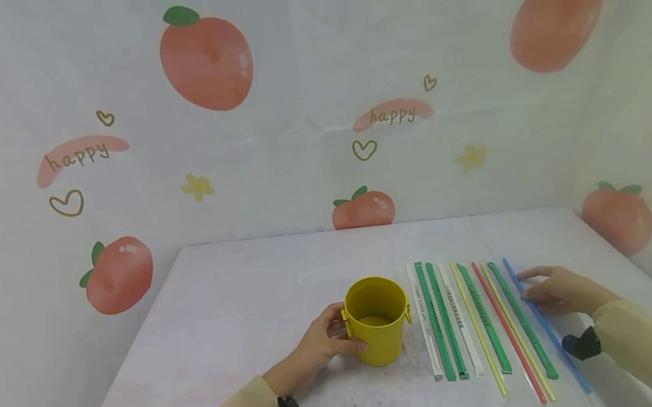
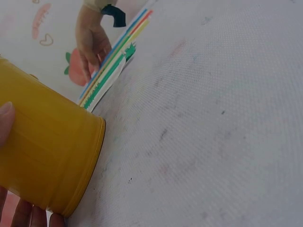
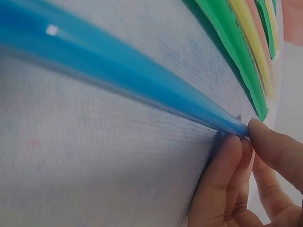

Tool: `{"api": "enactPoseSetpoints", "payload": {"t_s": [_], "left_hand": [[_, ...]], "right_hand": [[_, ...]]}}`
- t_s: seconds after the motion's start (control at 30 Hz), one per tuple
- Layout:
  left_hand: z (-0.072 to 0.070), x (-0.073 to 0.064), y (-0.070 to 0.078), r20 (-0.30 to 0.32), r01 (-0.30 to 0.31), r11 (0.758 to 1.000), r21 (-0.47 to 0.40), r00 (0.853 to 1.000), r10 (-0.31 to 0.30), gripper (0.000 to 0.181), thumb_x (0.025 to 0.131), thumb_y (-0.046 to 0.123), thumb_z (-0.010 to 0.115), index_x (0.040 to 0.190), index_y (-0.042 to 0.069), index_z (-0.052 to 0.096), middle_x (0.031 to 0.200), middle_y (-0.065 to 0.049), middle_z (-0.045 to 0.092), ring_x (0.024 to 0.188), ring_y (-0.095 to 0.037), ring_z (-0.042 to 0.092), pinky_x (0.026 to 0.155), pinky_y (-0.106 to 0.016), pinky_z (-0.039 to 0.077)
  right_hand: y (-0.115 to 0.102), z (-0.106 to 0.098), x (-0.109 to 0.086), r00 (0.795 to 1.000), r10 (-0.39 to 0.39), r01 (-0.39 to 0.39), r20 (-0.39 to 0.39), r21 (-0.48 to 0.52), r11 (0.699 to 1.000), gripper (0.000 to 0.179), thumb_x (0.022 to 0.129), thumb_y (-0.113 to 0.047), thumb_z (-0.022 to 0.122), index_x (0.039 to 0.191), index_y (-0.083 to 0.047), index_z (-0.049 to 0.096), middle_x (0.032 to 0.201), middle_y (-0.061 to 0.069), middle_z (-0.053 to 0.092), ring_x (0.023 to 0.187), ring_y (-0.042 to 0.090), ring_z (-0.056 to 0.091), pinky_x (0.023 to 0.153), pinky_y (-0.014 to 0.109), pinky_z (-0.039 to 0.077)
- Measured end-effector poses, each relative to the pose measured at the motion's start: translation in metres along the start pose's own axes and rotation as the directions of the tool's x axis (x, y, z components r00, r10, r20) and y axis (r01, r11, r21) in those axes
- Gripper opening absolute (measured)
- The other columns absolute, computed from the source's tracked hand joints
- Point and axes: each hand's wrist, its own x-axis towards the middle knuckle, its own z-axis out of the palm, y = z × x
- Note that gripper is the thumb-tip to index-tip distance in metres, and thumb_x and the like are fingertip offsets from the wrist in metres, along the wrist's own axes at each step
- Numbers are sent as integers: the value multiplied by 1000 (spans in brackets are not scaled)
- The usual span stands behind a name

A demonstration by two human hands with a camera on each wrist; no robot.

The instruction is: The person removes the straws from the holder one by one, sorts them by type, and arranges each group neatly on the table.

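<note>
My left hand [image 1: 328, 337] grips a small yellow bucket [image 1: 379, 337] from its left side, thumb in front and fingers behind. The bucket stands upright on the table, and its visible inside shows nothing. At the far right of a row of straws, my right hand [image 1: 560, 291] pinches a blue straw [image 1: 555, 341] near its far end. In the right wrist view thumb and fingertips close on the blue straw [image 3: 142, 78]. Beside it lies a green-wrapped straw [image 1: 524, 321], then a yellow straw [image 1: 521, 336] and a red straw [image 1: 508, 331].
More straws lie side by side between bucket and right hand, including a white-wrapped straw [image 1: 424, 323] nearest the bucket and a green-wrapped straw [image 1: 436, 321]. The white table [image 1: 248, 280] ends at a printed cloth backdrop [image 1: 307, 164].
</note>
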Motion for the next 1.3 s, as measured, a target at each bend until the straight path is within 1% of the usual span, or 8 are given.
{"api": "enactPoseSetpoints", "payload": {"t_s": [0.23,0.33,0.5,0.7,0.8,1.07,1.17,1.3], "left_hand": [[0,1,-1,-1,3,1000,-7,1000,-3,70,72,21,80,131,15,45,128,-7,51,121,-26,46,103,-52,33],[-1,1,-2,4,4,1000,-12,1000,-4,69,72,21,80,131,15,44,129,-8,51,121,-26,46,103,-51,33],[-1,1,-2,8,1,1000,-20,1000,-1,70,72,20,80,132,14,44,130,-9,50,121,-26,46,103,-50,34],[0,1,-1,3,2,1000,-19,1000,-2,71,72,21,80,132,14,43,131,-9,49,122,-27,45,103,-53,32],[0,0,0,1,1,1000,-17,1000,-1,71,72,21,80,132,14,43,131,-10,49,122,-28,45,103,-54,31],[0,1,-1,11,-3,1000,-11,1000,3,70,73,21,79,132,14,42,131,-10,49,121,-28,46,103,-53,32],[-1,1,-1,5,2,1000,-10,1000,-2,71,73,21,79,132,14,43,131,-9,49,122,-27,45,103,-53,32],[-1,1,-2,-2,6,1000,-7,1000,-6,71,72,22,80,132,14,43,131,-9,50,121,-27,45,103,-53,32]], "right_hand": [[0,0,-2,1000,-8,8,9,27,1000,68,84,-18,67,137,5,32,118,24,53,91,21,57,79,35,53],[0,-1,-3,1000,-18,17,17,32,999,68,84,-17,67,138,6,32,118,24,52,91,21,56,79,35,53],[0,-1,-4,1000,-10,9,18,47,999,70,83,-18,68,138,6,31,119,25,51,91,21,56,79,34,53],[2,-1,-4,999,-25,23,26,61,998,71,83,-17,68,138,7,30,120,25,51,92,21,56,80,34,53],[1,-2,-5,999,-22,20,28,51,998,71,83,-19,68,139,5,32,126,27,47,95,22,56,81,35,53],[-1,-1,-5,1000,-8,7,16,35,999,75,82,-24,69,139,5,30,123,26,51,94,22,58,81,36,53],[0,-1,-5,1000,0,0,8,13,1000,77,82,-27,70,140,4,30,125,26,50,95,22,59,81,36,53],[-1,0,-6,1000,-4,4,12,20,1000,76,82,-28,69,140,3,30,128,28,46,98,24,57,83,36,52]]}}
